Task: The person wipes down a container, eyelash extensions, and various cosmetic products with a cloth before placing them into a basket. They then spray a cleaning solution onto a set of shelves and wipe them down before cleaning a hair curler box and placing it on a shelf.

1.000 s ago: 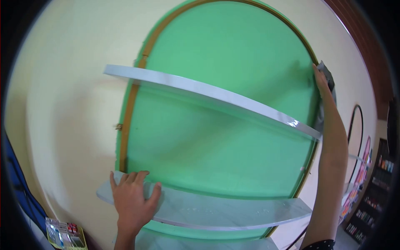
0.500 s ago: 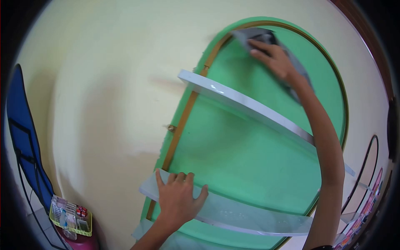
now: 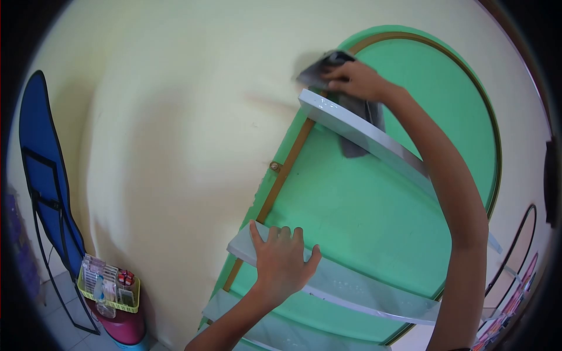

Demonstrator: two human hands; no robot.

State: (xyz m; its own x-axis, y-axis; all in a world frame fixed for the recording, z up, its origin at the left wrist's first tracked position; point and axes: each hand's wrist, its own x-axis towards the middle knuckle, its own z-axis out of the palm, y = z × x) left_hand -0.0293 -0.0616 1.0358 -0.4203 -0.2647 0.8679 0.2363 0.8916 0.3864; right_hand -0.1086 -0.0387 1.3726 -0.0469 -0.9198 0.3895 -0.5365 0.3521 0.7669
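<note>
My right hand [image 3: 358, 82] grips a grey cloth [image 3: 360, 111], bunched under the fingers at the upper left edge of a gold arched frame [image 3: 404, 36]. Part of the cloth hangs down behind the top white shelf [image 3: 351, 121], and its lower end shows beneath that shelf. My left hand [image 3: 284, 260] lies over the left part of a lower white shelf [image 3: 363, 286], thumb and little finger spread apart; the bent middle fingertips are hard to see. A green panel [image 3: 351, 199] backs the shelves.
Another white shelf [image 3: 281, 330] sits lower down. At left stand a blue folding board [image 3: 47, 146] with black legs and a yellow-green basket [image 3: 132, 307] of small items on a pink bin [image 3: 126, 327]. A small metal fitting [image 3: 275, 167] sits beside the frame. An oval mirror [image 3: 518, 245] is at right.
My right hand and the cloth have moved left and down, from inside the arch to its left edge. My left hand stays on the same shelf while the view has shifted.
</note>
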